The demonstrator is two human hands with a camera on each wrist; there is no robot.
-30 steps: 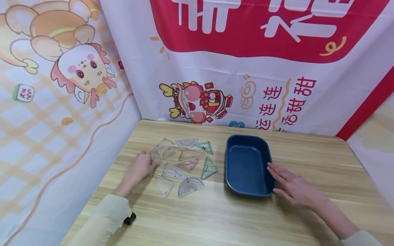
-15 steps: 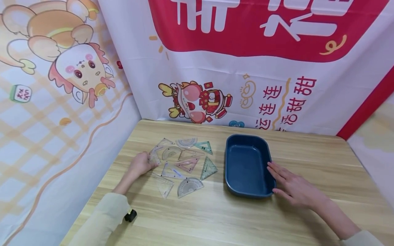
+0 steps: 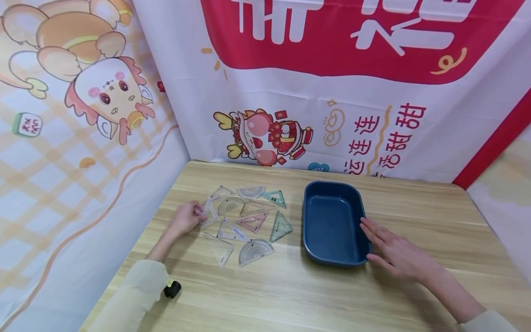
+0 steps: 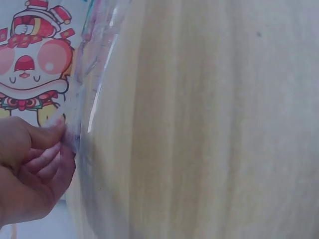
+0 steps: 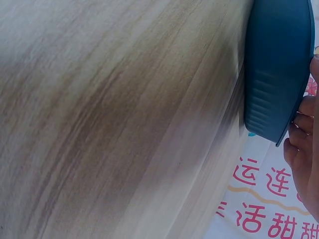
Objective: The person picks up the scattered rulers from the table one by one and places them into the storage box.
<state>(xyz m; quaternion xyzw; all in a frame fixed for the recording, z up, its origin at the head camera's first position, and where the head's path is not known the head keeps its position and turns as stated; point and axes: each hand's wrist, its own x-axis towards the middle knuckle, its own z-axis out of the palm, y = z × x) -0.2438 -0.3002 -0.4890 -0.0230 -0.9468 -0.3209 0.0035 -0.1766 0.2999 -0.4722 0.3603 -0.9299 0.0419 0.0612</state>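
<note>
In the head view, my left hand (image 3: 187, 217) is at the left edge of a spread of clear plastic rulers. Its thumb and fingers pinch a clear set square (image 3: 211, 214), whose held edge also shows in the left wrist view as a transparent strip (image 4: 75, 112). Beside it lie a clear set square (image 3: 220, 249), one with a blue mark (image 3: 231, 230), and a small half-round protractor (image 3: 229, 205). My right hand (image 3: 400, 253) rests with straight fingers against the right rim of a dark blue rectangular box (image 3: 332, 226); the right wrist view has the fingers (image 5: 303, 124) at that rim.
Further pieces lie between the hand and the box: a pink set square (image 3: 254, 222), green set squares (image 3: 281, 227) and a large protractor (image 3: 256, 252). The wooden table (image 3: 265, 295) meets a printed cloth (image 3: 265, 87) at its back edge.
My left hand has drawn slightly back to the left and turned, and the clear set square in its pinch now shows more fully. The right hand and the box have stayed put.
</note>
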